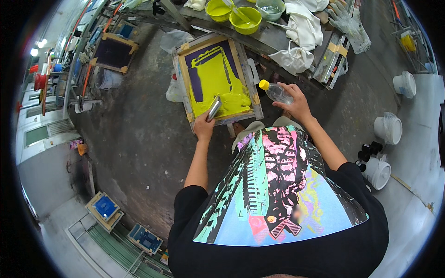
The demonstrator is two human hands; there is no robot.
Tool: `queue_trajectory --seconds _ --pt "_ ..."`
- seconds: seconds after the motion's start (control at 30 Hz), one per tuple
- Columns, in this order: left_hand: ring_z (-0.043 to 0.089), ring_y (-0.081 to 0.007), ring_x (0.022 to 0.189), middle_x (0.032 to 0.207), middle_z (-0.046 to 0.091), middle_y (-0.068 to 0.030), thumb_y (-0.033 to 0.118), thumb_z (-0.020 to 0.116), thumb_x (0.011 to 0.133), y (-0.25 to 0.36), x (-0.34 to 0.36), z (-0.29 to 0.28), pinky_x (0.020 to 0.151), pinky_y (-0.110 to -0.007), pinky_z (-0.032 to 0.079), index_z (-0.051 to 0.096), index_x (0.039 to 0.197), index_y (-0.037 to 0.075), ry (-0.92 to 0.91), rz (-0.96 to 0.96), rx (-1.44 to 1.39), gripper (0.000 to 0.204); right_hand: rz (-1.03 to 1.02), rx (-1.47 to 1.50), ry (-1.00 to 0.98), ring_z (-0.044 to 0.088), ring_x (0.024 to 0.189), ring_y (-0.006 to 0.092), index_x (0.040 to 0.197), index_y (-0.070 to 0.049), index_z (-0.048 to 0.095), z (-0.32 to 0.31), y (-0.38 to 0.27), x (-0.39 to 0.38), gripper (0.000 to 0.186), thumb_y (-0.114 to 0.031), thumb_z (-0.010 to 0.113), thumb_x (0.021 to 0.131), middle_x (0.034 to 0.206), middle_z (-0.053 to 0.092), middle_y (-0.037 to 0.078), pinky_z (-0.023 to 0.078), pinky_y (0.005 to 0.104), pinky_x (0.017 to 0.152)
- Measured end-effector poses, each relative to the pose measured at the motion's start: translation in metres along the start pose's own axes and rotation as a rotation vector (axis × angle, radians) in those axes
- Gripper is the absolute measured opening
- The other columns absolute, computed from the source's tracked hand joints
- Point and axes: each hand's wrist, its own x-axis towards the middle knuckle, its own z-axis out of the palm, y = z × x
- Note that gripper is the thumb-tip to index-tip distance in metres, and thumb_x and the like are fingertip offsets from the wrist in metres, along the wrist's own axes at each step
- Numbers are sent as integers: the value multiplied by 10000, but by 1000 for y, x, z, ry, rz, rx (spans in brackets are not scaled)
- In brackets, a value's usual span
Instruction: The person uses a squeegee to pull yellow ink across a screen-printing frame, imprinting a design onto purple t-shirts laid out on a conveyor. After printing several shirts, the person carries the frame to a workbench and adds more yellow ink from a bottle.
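A silk-screen frame (254,95) with a pale wooden rim stands in front of me, its purple mesh largely covered in bright yellow-green ink (211,83). Low on the screen, my left hand (203,127) is closed around a metal-edged squeegee (214,109), whose far end meets the wet ink. Off the frame's right side, my right hand (296,103) grips a clear plastic bottle (277,94). The bottle is tilted nearly sideways, and its yellow cap (263,85) points toward the frame. How much liquid it holds is hard to tell.
Yellow ink bowls (245,21), one with a spatula, and white cloths (303,30) sit on the bench beyond. A gloved-looking plastic bag (356,34) hangs at its right end. White buckets (388,129) line the right wall; another screen frame (113,52) is at far left.
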Motion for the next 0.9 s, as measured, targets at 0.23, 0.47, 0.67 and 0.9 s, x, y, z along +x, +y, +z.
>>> queue_trajectory --seconds 0.23,0.47,0.67,0.9 --pt "657 -278 1096 1160 731 -40 92 772 734 59 27 38 911 -436 530 728 1199 184 -89 303 71 477 -21 62 -4 628 977 265 1387 -148 638 17 -11 7 740 -371 908 735 1056 606 90 517 370 882" --pt "719 -322 889 943 750 -112 123 738 773 -12 46 -24 790 -451 556 754 1083 101 -369 147 98 311 50 110 37 650 995 245 1399 -143 632 7 -4 2 738 -320 916 741 1081 626 87 523 367 912" --pt "647 -261 627 703 659 -126 202 730 785 -29 40 1 634 -420 499 708 925 30 -54 -244 -159 223 103 40 93 652 987 239 1395 -141 635 -15 10 -3 745 -337 918 734 1085 635 88 522 368 897" --pt "589 -172 601 671 654 -114 217 755 794 68 44 78 612 -380 472 662 835 -54 223 -386 -627 289 131 63 87 640 956 228 1390 -145 642 -12 6 -14 746 -342 921 727 1046 630 79 517 359 897"
